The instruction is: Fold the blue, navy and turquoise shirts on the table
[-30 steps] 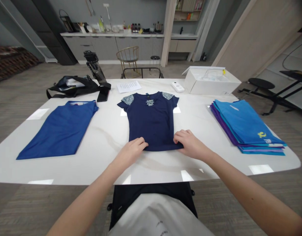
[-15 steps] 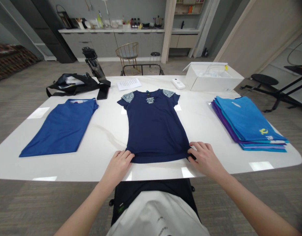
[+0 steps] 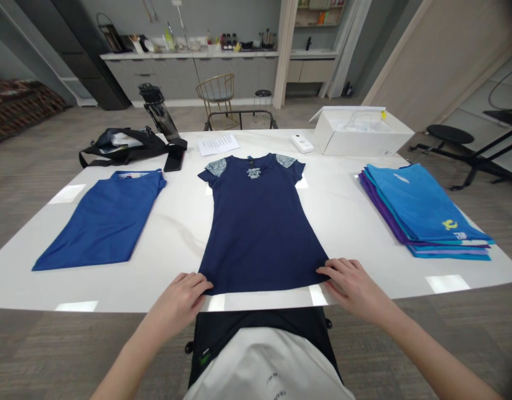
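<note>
A navy T-shirt (image 3: 262, 228) with patterned shoulders lies spread flat in the middle of the white table (image 3: 176, 222), its collar away from me and its hem towards me. My left hand (image 3: 183, 300) pinches the hem's left corner, fingers closed on the cloth. At the right corner, my right hand (image 3: 351, 286) grips the hem in the same way. Off to the left lies a folded blue shirt (image 3: 104, 219). On the right rests a stack of folded shirts (image 3: 422, 205) in blue, teal and purple.
Along the far edge are a black bag (image 3: 123, 145), a dark bottle (image 3: 159, 114), a phone (image 3: 173, 160), a printed sheet (image 3: 217, 144), a small white device (image 3: 301, 144) and an open white box (image 3: 364, 136). A chair (image 3: 217, 91) stands beyond the table.
Both hands have moved towards me and outward with the hem corners. The T-shirt's lower part is now longer, wider and smoother. The other things have stayed in place.
</note>
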